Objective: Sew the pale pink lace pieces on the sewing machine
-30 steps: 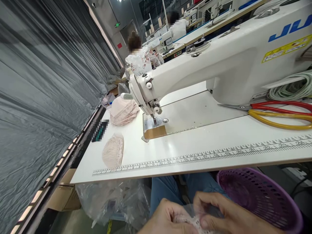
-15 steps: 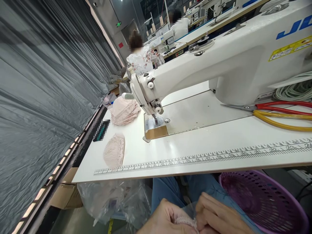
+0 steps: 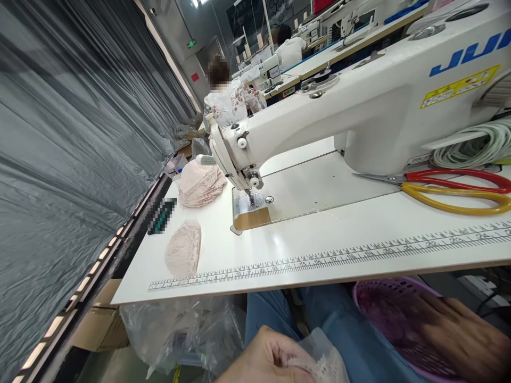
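At the bottom of the view, over my lap, my left hand (image 3: 271,359) is closed on a piece of sheer white lace fabric (image 3: 325,354). My right hand (image 3: 459,330) is over the purple plastic basket (image 3: 365,292) at lower right, smeared by motion, so its fingers cannot be made out. A pale pink lace bra cup (image 3: 183,250) lies on the table (image 3: 215,247) near its left front. Behind it is a stack of similar pink pieces (image 3: 202,183). The white sewing machine (image 3: 295,117) stands over the table, its needle area bare of fabric.
Large scissors (image 3: 451,194) with red and yellow handles lie right of the machine, by a coiled white cord (image 3: 463,143). A ruler scale (image 3: 303,263) runs along the front edge. Plastic bags (image 3: 191,335) hang below. Two people sit at machines farther back.
My right hand has let go of the lace fabric and moved right, over the purple basket. My left hand still holds the fabric. The view has shifted slightly.
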Action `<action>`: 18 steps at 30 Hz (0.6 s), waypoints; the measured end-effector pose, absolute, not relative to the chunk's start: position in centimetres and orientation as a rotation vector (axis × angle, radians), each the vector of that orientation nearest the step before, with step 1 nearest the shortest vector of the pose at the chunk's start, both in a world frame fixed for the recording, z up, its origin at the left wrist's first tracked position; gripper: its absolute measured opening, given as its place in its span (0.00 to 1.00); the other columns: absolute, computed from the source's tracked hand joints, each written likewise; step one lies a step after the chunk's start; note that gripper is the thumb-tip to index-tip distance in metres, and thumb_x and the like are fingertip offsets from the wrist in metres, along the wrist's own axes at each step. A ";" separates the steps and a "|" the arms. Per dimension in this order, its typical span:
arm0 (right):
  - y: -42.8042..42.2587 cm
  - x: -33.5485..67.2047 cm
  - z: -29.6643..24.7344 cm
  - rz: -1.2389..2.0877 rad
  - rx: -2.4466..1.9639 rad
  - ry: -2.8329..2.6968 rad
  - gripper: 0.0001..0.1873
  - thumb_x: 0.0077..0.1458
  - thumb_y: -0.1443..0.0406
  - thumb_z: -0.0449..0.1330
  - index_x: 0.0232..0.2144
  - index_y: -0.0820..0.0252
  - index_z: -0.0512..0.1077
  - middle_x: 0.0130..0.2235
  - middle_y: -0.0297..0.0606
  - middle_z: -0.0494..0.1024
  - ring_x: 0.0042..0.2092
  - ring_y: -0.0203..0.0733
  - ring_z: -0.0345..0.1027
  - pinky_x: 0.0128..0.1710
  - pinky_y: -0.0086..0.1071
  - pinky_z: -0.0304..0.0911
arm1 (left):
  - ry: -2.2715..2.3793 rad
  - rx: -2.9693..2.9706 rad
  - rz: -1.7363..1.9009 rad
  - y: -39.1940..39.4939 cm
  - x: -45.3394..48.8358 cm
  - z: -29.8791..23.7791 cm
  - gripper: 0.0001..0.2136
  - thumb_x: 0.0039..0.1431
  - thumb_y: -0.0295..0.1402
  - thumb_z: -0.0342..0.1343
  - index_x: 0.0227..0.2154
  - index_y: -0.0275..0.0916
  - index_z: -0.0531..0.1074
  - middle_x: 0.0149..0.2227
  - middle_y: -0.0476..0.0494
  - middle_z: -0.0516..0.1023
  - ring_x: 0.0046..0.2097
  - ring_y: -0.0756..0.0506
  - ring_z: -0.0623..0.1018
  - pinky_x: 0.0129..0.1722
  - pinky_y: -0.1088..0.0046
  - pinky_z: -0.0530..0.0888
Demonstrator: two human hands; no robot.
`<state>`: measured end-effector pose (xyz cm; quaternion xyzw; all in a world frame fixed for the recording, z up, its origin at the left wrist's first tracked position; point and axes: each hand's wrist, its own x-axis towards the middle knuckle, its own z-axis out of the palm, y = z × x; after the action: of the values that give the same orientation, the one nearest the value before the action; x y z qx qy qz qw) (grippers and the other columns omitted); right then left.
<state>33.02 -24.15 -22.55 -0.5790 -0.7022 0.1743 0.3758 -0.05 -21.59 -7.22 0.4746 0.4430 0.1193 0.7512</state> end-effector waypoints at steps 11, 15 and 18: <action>-20.4 21.9 -10.1 2.100 -0.872 -1.627 0.19 0.32 0.57 0.74 0.28 0.60 0.77 0.27 0.30 0.74 0.33 0.39 0.68 0.32 0.27 0.60 | 1.035 1.204 0.163 -21.3 -0.3 -5.4 0.26 0.44 0.56 0.65 0.25 0.31 0.76 0.20 0.52 0.64 0.23 0.56 0.59 0.23 0.80 0.55; -20.4 21.8 -11.9 2.202 -0.847 -1.508 0.23 0.35 0.49 0.72 0.25 0.63 0.76 0.23 0.30 0.70 0.28 0.33 0.61 0.27 0.25 0.54 | 1.067 1.223 0.175 -21.4 -0.9 -5.9 0.31 0.40 0.63 0.61 0.20 0.33 0.68 0.18 0.55 0.59 0.22 0.56 0.55 0.22 0.77 0.51; -20.8 22.0 -12.5 2.279 -0.802 -1.462 0.24 0.33 0.50 0.73 0.23 0.64 0.75 0.21 0.30 0.69 0.25 0.31 0.59 0.25 0.25 0.53 | 1.125 1.137 0.165 -21.8 -1.4 -6.7 0.31 0.32 0.60 0.67 0.22 0.34 0.68 0.23 0.53 0.62 0.26 0.55 0.59 0.26 0.77 0.54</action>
<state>22.01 -20.82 -12.50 -0.2804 -0.5113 0.7969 0.1579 -1.39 -21.84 -6.69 0.5091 0.5038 0.0740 0.6939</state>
